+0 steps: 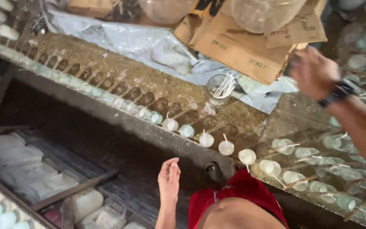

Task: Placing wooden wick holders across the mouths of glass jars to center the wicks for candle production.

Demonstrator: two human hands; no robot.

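Observation:
My right hand is raised and blurred near torn brown cardboard at the upper right; a dark watch is on its wrist. Whether it holds anything cannot be told. My left hand hangs low at the workbench's front edge, fingers loosely apart, holding nothing. Along the wooden bench runs a row of small round wax candles with wicks. A clear glass holding white wicks stands behind that row.
Several more glass candle cups crowd the right side. Clear plastic sheeting and two large clear bowls lie at the back. White wax blocks sit on a lower shelf at left.

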